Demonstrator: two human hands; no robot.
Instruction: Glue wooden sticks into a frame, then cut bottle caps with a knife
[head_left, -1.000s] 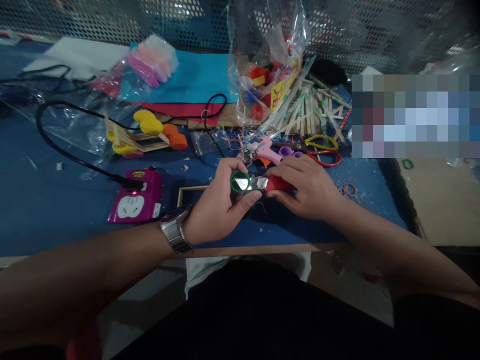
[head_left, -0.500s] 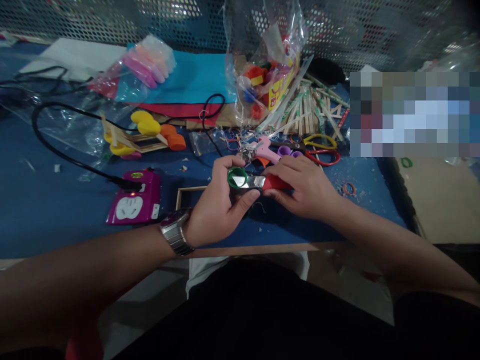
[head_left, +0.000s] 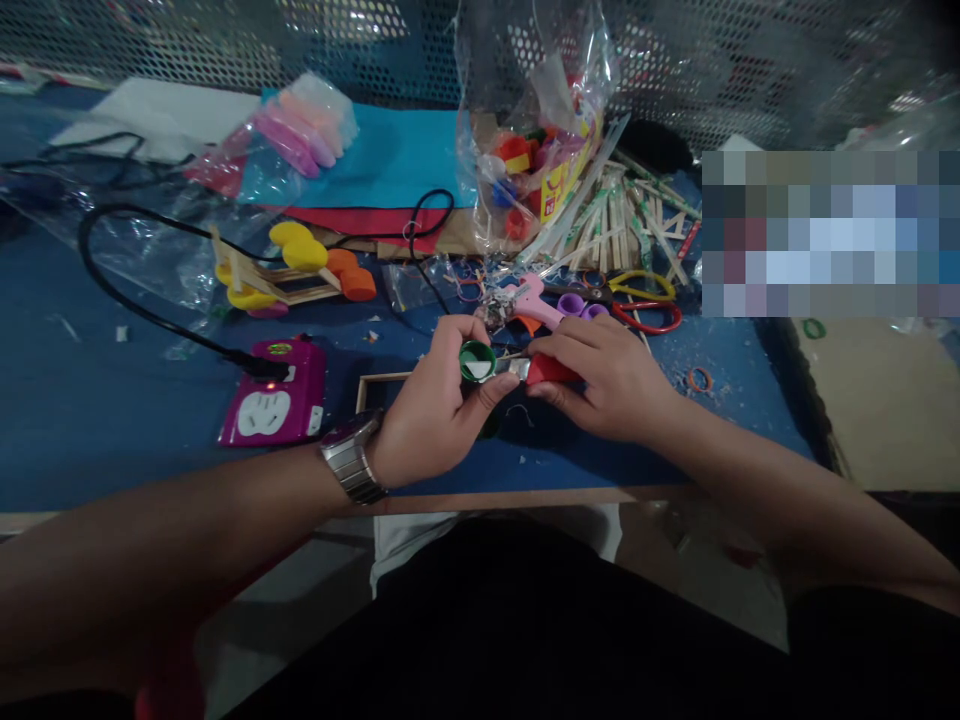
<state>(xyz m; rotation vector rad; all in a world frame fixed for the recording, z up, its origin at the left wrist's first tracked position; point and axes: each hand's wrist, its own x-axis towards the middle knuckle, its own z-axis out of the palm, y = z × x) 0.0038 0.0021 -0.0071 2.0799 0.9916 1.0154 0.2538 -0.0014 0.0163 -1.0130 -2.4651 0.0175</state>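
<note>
My left hand (head_left: 431, 410), with a metal watch at the wrist, grips a green plastic cap (head_left: 477, 347) between thumb and fingers, its round opening facing up. My right hand (head_left: 607, 380) is closed round the red handle of a cutter knife (head_left: 551, 369). The metal blade points left, against the cap, and its pale tip shows within the ring. My left thumb lies beside the blade. Just beyond the hands is a pink glue gun (head_left: 534, 300) with purple caps (head_left: 581, 306) by it. A thin wooden stick frame (head_left: 382, 379) lies beside my left hand.
A purple power socket (head_left: 277, 390) with a black cable stands at left. Behind it is a stick model with yellow and orange caps (head_left: 296, 270). Scissors (head_left: 645, 300), wooden sticks (head_left: 611, 225) and a clear bag of caps (head_left: 525, 170) lie farther back. Cardboard (head_left: 885, 400) is at right.
The knife blade has turned and catches less light, with less of it visible between the hands. The green cap tilts slightly, showing more of its inside. Both hands keep their hold.
</note>
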